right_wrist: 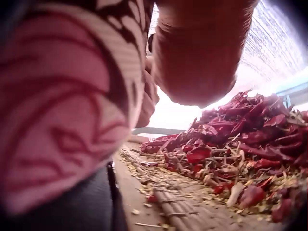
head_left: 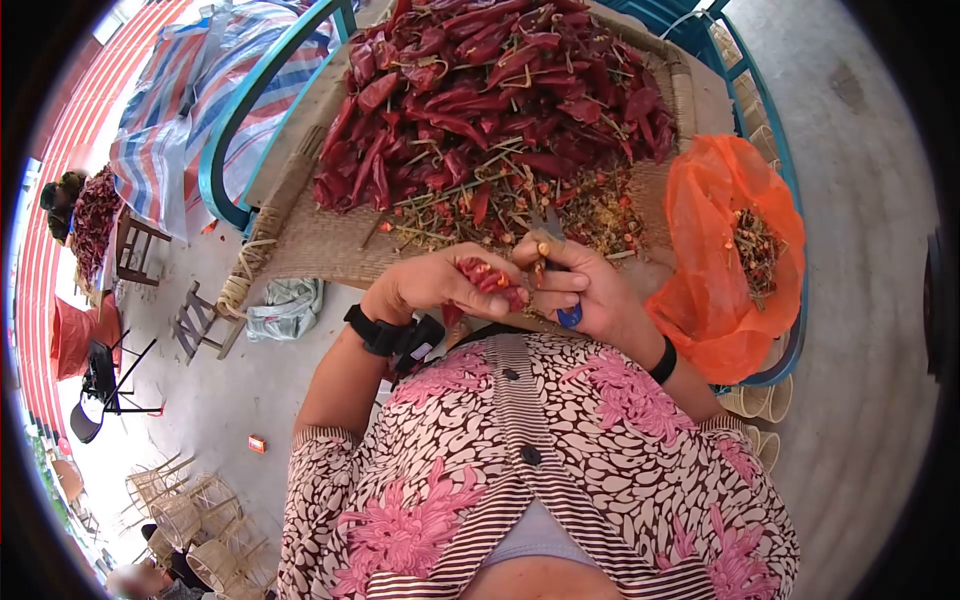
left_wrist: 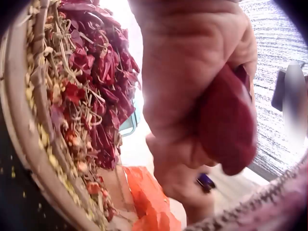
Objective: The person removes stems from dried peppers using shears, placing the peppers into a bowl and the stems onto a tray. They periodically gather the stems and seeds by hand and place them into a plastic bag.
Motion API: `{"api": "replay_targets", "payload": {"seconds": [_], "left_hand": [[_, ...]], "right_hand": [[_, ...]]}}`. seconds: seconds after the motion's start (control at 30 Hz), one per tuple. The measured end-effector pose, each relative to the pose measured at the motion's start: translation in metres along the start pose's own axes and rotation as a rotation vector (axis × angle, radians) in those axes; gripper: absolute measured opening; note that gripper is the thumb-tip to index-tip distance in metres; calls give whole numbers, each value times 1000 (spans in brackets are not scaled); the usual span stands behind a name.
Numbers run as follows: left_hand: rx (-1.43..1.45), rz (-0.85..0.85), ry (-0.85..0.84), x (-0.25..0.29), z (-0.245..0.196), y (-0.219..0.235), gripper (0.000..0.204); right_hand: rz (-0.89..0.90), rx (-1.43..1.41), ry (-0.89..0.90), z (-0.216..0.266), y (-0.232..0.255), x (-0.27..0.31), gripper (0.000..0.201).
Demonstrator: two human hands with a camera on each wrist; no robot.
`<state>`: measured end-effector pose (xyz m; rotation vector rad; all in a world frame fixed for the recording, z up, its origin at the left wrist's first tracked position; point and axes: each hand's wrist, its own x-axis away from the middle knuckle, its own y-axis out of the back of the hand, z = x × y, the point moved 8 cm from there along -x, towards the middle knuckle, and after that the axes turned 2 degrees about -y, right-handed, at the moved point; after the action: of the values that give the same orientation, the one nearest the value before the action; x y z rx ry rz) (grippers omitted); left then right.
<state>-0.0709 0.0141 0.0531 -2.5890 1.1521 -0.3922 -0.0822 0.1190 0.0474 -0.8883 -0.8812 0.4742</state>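
My left hand (head_left: 425,280) grips a small bunch of dried red chilies (head_left: 488,280), their cut ends facing the right hand. In the left wrist view one large chili (left_wrist: 228,122) bulges out of the curled palm. Close beside it, my right hand (head_left: 595,285) holds scissors (head_left: 547,224) with grey blades pointing away from the body and a blue handle (head_left: 570,316) showing under the fingers. A bit of stem (head_left: 542,256) shows at the right fingertips. Both hands are in front of the chest, at the near edge of a woven tray (head_left: 330,240).
A big heap of dried red chilies (head_left: 500,90) covers the tray, with cut stems and seeds (head_left: 520,200) along its near side. An orange plastic bag (head_left: 700,220) containing trimmings stands at the right. Teal metal rails (head_left: 215,170) flank the tray; a wooden stool (head_left: 200,322) is at left.
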Motion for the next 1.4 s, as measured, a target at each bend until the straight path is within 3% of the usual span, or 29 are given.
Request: {"api": "replay_targets", "payload": {"seconds": [0.07,0.1,0.2,0.27,0.33,0.4,0.47,0.5,0.57,0.6,0.67,0.7,0.77,0.9,0.97,1.13,1.2,1.27,1.4], "left_hand": [[-121,136,-36,-1,8,-16,30],[48,-12,-75,3,6,-13,29],[54,-295,-13,21,7,16,24],[-35,-331,-141,35,-9,17,22],[-103,-436,-241,51,-13,24,22],[-215,-665,-261,76,-22,47,20],[-316,-926,-300,103,-21,79,19],[-480,-1021,-231,115,-25,91,20],[-809,-1201,-86,131,-36,113,23],[-907,-1236,-109,129,-41,121,24],[-1099,-1311,-156,121,-43,137,27],[-1167,-1323,-100,114,-40,146,27],[-1305,-1336,21,101,-37,155,29],[-1356,-1437,64,103,-45,149,24],[-1309,-1516,-10,115,-51,140,22],[-563,-1260,-393,114,-52,88,15],[-442,-1167,-442,101,-47,66,14],[-442,-1106,-422,90,-49,43,14],[-413,-1070,-425,77,-36,26,12]], "right_hand": [[-81,153,257,23,4,6,8],[-137,282,422,40,1,20,8],[-363,763,808,87,-30,78,11],[-493,963,1107,117,-52,128,11],[-814,1219,1368,145,-50,178,13],[-1220,1435,1209,169,-30,213,13],[-1393,1713,1010,195,0,221,18],[-1478,1847,894,204,16,224,22],[-1516,2093,702,207,49,225,28],[-1530,2212,597,206,58,223,31],[-1570,2118,542,208,53,224,33],[-1587,2070,515,208,49,224,35],[-1575,2002,717,204,27,226,32],[-1479,1810,1110,187,-20,223,25],[-1249,1623,1081,165,-33,200,20],[-445,1265,760,94,-51,91,17],[-252,1104,731,68,-60,47,22],[-241,919,512,50,-56,18,23],[-93,731,553,45,-55,-5,18]]}}
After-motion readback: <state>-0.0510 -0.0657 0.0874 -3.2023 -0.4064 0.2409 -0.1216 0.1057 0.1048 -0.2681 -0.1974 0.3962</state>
